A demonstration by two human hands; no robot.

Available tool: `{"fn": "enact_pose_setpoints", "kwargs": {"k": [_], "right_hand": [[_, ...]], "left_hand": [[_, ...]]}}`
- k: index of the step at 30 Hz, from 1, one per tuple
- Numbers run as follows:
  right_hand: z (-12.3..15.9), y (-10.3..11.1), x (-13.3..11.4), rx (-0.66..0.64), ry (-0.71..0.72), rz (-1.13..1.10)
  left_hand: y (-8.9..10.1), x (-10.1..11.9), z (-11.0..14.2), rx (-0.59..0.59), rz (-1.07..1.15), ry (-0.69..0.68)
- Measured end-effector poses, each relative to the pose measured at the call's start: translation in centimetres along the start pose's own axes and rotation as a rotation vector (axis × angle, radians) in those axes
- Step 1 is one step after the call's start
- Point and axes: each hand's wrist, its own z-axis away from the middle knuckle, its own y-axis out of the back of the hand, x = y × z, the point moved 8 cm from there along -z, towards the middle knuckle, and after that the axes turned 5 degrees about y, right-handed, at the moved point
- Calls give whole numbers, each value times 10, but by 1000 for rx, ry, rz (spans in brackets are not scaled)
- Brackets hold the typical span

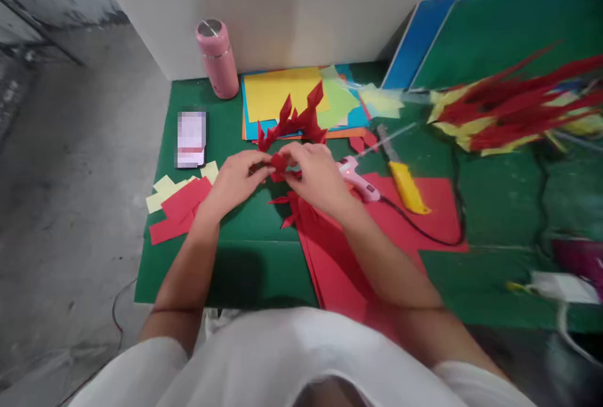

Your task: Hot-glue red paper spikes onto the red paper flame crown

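Observation:
My left hand (234, 182) and my right hand (316, 174) meet over the green table (235, 269). Both pinch a small folded piece of red paper (279, 164) between their fingertips. Just behind it rises a spiky red paper shape (294, 119) made of several pointed folded pieces. More folded red points (289, 209) lie under my right wrist. A large red paper sheet (339, 256) lies beneath my right forearm.
A pink bottle (217, 58) stands at the back left, a phone (191, 138) near it. Coloured paper sheets (282, 96), a pink glue gun (355, 179) with black cord, a yellow utility knife (405, 184) and red and yellow strips (176, 203) lie around. Red-yellow paper spikes (518, 108) sit right.

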Motion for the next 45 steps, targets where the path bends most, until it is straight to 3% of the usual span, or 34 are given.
{"fn": "enact_pose_setpoints", "kwargs": {"k": [19,25,28,32,38,41,45], "right_hand": [[1,-6,1,62,-52,-181],[3,10,-3,20,-5,-121],[11,33,11,63,-56,-87],[32,58,48,80,-191,43],[80,48,111,-180,-527,179],[93,47,122,-206,-596,204],[95,43,122,-262,-580,104]], "left_hand": [[-5,5,0,-7,-40,-41],[5,4,-1,45,-91,-39],[10,-1,-2,94,-67,-15],[10,-5,-4,126,-58,10],[7,-2,-3,94,-123,-47],[11,-2,-2,127,-135,-112],[13,-3,-2,127,-125,-175]]}}
